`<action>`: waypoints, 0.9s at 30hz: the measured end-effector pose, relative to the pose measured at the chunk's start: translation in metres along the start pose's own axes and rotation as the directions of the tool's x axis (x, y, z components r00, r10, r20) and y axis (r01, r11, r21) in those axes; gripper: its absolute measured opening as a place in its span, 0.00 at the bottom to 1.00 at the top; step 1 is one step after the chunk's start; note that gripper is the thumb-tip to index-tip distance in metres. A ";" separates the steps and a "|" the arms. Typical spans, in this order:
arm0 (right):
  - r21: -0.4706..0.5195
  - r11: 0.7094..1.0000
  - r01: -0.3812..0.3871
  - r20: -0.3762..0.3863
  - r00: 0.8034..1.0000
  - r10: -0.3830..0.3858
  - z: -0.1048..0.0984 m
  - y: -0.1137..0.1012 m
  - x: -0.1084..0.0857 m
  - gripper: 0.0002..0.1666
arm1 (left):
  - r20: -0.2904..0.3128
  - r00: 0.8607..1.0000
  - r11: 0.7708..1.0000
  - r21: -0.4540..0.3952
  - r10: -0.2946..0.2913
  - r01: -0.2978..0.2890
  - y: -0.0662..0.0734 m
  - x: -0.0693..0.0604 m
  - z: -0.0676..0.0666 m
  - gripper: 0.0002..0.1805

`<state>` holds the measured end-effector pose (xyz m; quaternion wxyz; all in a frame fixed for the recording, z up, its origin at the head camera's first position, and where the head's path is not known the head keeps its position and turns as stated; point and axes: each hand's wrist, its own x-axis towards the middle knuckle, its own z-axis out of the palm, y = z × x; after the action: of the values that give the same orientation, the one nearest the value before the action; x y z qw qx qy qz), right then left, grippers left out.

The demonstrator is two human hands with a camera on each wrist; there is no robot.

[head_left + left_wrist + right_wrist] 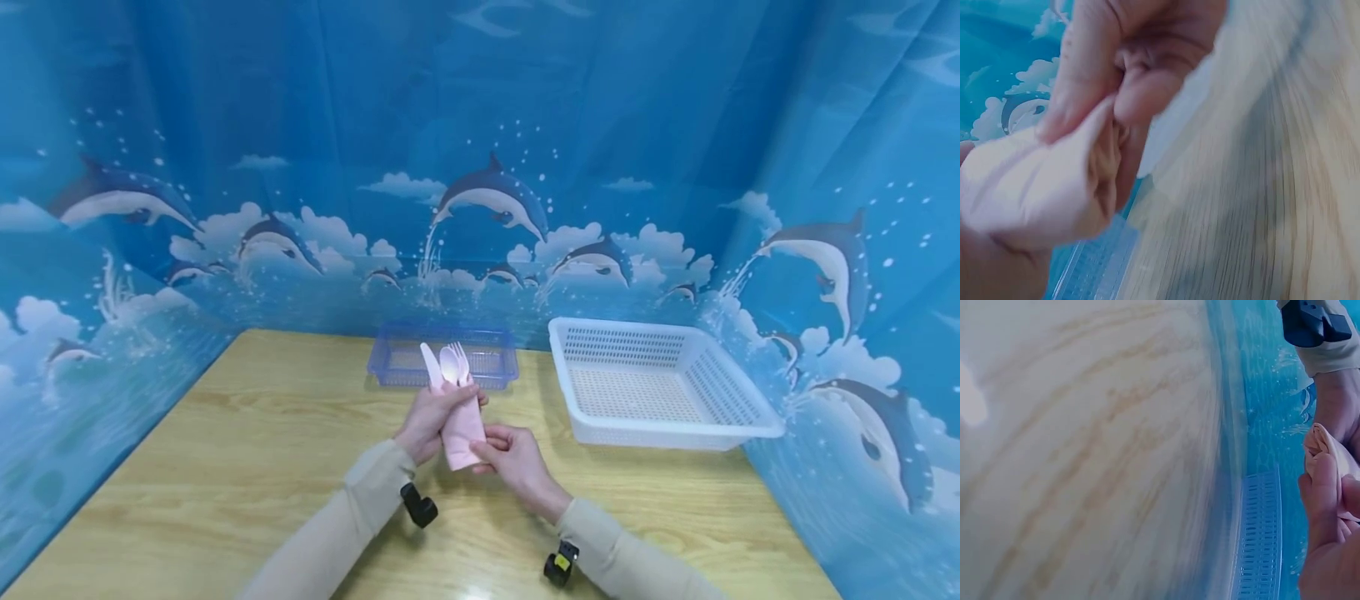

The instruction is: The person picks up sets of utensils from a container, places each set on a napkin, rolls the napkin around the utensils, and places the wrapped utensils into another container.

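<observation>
A pink napkin [462, 433] is wrapped around a knife [431, 363], a spoon [449, 364] and a fork [460, 360], whose pale upper ends stick out of it. My left hand [431, 417] grips the bundle around its middle, just below the cutlery heads. Lower down, my right hand [517, 462] pinches the napkin's bottom corner between thumb and fingers. In the left wrist view the napkin's [1035, 187] folded, gathered end shows, with the right hand [1147, 69] pinching it. The cutlery handles are hidden inside the cloth.
Behind the hands stands a shallow translucent blue-purple basket [382, 367]. A larger white perforated basket [675, 433] sits to the right on the wooden table [247, 450]. A blue dolphin-print curtain [337, 125] encloses the back and sides.
</observation>
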<state>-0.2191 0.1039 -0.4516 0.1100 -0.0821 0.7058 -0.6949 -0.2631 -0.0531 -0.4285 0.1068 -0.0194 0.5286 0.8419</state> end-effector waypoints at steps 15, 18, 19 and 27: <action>0.023 0.999 0.030 -0.044 0.999 -0.029 0.002 -0.002 -0.001 0.22 | 0.081 0.997 1.000 -0.004 0.003 -0.002 -0.008 -0.001 0.001 0.27; 0.025 0.999 0.025 -0.046 0.999 -0.024 0.002 -0.002 -0.001 0.22 | 0.039 0.999 0.999 0.034 0.004 -0.005 -0.009 -0.001 0.002 0.28; 0.028 0.999 0.025 -0.045 0.999 -0.023 0.002 -0.003 -0.001 0.22 | 0.024 1.000 0.999 0.040 0.002 -0.003 -0.009 -0.001 0.003 0.29; 0.021 0.999 0.046 -0.056 0.997 -0.045 0.003 -0.004 0.000 0.22 | 0.045 0.999 0.999 0.035 -0.001 -0.001 -0.012 -0.005 0.003 0.29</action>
<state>-0.2184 0.1010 -0.4477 0.0756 -0.0777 0.6988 -0.7071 -0.2559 -0.0460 -0.4372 0.1189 0.0013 0.5409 0.8327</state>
